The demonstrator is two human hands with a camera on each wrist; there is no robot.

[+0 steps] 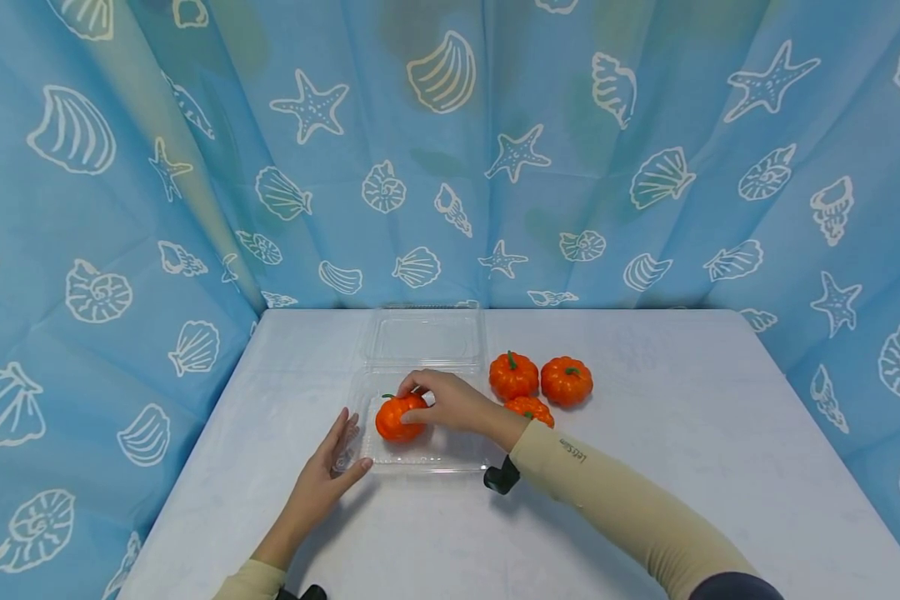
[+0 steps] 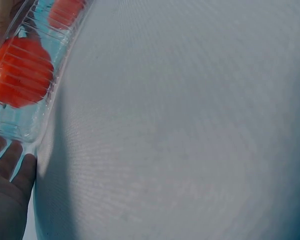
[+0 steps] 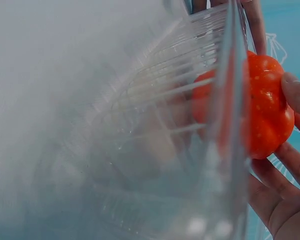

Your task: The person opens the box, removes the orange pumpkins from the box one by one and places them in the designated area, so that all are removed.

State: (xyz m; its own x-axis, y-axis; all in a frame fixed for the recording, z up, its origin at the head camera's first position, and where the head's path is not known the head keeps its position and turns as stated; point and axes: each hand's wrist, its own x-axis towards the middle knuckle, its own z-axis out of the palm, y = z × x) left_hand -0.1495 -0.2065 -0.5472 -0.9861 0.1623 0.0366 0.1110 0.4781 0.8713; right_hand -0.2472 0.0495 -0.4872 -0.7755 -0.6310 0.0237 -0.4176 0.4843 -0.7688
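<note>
In the head view my right hand [image 1: 453, 404] grips a small orange pumpkin [image 1: 396, 421] with a green stem, thumb on its near side and fingers on the far side. The pumpkin is within the left part of a clear plastic clamshell box [image 1: 450, 463]; whether it touches the bottom I cannot tell. My left hand [image 1: 318, 487] is at the box's left end, fingers fairly straight beside the wall. The right wrist view shows the pumpkin [image 3: 270, 115] between thumb and fingers, partly behind the clear wall. Through the box's side, the left wrist view shows the pumpkin [image 2: 25, 77] too.
The box's lid [image 1: 423, 340] lies folded back toward the curtain [image 1: 450, 183]. Right of the box sit three more orange pumpkins: one behind [image 1: 513, 377], one at the right [image 1: 567, 382], and one [image 1: 531, 408] partly hidden by my right wrist. White cloth [image 1: 682, 417] covers the table.
</note>
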